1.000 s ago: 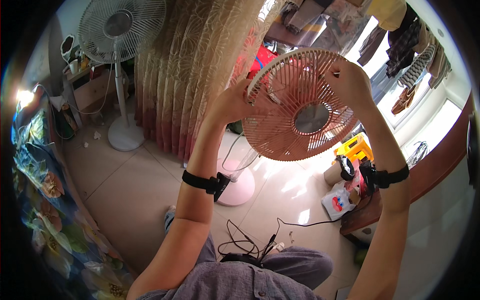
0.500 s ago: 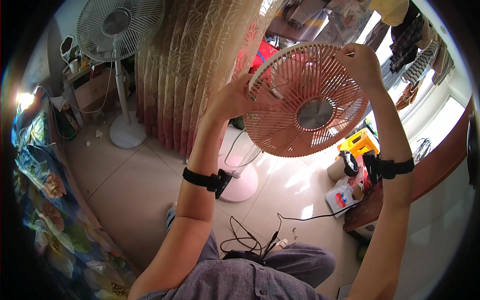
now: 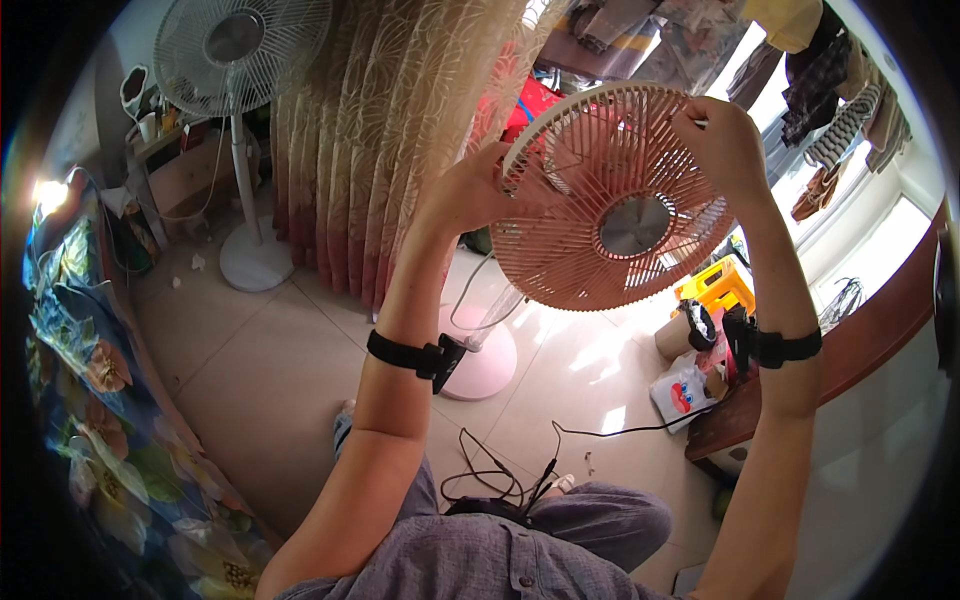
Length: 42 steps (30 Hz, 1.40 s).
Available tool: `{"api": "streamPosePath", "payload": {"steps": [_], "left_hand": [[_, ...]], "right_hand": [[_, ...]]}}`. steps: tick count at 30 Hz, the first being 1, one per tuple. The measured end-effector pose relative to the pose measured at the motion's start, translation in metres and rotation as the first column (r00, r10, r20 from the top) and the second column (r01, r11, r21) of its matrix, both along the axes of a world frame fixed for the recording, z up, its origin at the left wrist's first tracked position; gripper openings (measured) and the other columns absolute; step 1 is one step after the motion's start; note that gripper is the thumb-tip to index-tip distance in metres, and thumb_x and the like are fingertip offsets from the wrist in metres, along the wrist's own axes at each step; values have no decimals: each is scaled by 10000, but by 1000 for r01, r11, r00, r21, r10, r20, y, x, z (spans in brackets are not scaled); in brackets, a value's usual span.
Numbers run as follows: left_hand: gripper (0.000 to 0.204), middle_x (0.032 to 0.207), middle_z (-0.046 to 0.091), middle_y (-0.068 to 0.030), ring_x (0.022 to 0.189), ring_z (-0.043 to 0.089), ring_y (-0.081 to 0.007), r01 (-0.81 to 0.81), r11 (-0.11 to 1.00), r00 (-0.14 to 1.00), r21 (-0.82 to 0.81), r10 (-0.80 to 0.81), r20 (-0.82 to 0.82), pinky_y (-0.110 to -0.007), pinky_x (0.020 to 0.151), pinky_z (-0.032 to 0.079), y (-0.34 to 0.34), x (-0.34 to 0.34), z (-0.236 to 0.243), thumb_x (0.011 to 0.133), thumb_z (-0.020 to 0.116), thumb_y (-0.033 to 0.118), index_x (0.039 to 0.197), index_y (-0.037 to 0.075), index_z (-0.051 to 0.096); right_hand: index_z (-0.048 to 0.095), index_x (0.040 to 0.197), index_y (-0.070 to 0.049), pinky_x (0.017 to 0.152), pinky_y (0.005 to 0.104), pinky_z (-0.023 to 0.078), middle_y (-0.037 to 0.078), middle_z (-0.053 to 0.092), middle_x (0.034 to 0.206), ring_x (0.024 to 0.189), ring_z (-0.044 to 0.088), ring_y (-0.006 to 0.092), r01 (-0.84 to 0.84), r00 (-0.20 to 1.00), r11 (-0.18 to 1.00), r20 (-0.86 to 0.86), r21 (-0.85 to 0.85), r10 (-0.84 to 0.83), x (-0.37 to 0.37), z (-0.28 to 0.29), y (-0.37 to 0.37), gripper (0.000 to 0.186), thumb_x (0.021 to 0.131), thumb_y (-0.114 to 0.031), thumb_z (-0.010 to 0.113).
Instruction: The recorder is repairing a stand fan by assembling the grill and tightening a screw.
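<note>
A pink fan head (image 3: 570, 240) with a round silver centre and pale rim sits at chest height in front of me, over a clear pole and pink round base (image 3: 483, 365). My left hand (image 3: 475, 190) grips the left side of its guard near the rim, fingers partly hidden behind it. At the upper right rim my right hand (image 3: 720, 145) has its fingers curled onto the guard. A thin pale cable (image 3: 460, 325) loops beside the pole. Both my forearms wear black straps with devices.
A white standing fan (image 3: 250, 265) is at back left, beside patterned curtains (image 3: 350, 170) and a small shelf. Floral fabric (image 3: 100, 400) lines the left. Hanging clothes, a window, a yellow crate (image 3: 720, 285), bins, bags and a wooden edge (image 3: 870, 330) fill the right. Black cables (image 3: 495, 470) lie near my legs.
The pink fan head and both my hands have moved slightly up and to the right. My right hand rose, then dipped a little over the last half second, still on the guard.
</note>
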<state>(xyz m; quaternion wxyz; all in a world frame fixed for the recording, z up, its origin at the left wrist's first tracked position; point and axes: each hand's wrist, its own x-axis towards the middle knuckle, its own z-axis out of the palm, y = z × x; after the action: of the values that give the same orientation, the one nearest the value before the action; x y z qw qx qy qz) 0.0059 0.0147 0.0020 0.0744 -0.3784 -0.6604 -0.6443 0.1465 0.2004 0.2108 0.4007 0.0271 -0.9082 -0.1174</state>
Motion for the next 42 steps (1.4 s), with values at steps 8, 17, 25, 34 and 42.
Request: {"api": "streamPosePath", "payload": {"steps": [8,17,25,34,42], "left_hand": [[729,902,660,-94,807,625,-222,-21,999,1000,-32,21,3,-336,736,489,-5,8,6,526,890,342,1135,64,601],[746,907,669,-106,829,643,-231,19,998,1000,55,-19,7,-332,739,492,-2,6,2,534,893,352,1140,43,589],[742,920,670,-106,831,641,-233,-23,1000,999,5,23,-29,-341,743,494,-3,-3,-3,541,884,381,1133,42,591],[753,881,655,-90,805,628,-237,-18,1000,1000,15,19,-12,-347,726,490,1,-3,-4,525,884,392,1137,60,598],[720,881,663,-100,808,636,-232,-27,999,1000,-18,27,5,-346,725,489,2,-4,-3,531,878,342,1134,64,601]], "right_hand": [[646,756,-27,619,367,491,135,648,737,655,634,296,-49,995,993,83,-111,58,7,-20,3,189,776,-215,637],[617,757,-62,594,395,486,124,645,733,653,628,325,-48,979,979,-187,200,86,-1,-10,11,168,832,-212,614],[603,733,-50,595,377,484,112,633,715,655,630,291,-157,978,988,-140,-10,154,16,-49,2,180,820,-205,626],[560,708,-49,552,356,461,106,608,696,592,602,265,-253,960,965,-143,-71,242,18,-65,4,161,809,-153,630],[551,706,-53,537,398,459,106,606,694,588,591,305,-185,967,979,-162,89,197,8,-66,4,165,816,-157,618]]}}
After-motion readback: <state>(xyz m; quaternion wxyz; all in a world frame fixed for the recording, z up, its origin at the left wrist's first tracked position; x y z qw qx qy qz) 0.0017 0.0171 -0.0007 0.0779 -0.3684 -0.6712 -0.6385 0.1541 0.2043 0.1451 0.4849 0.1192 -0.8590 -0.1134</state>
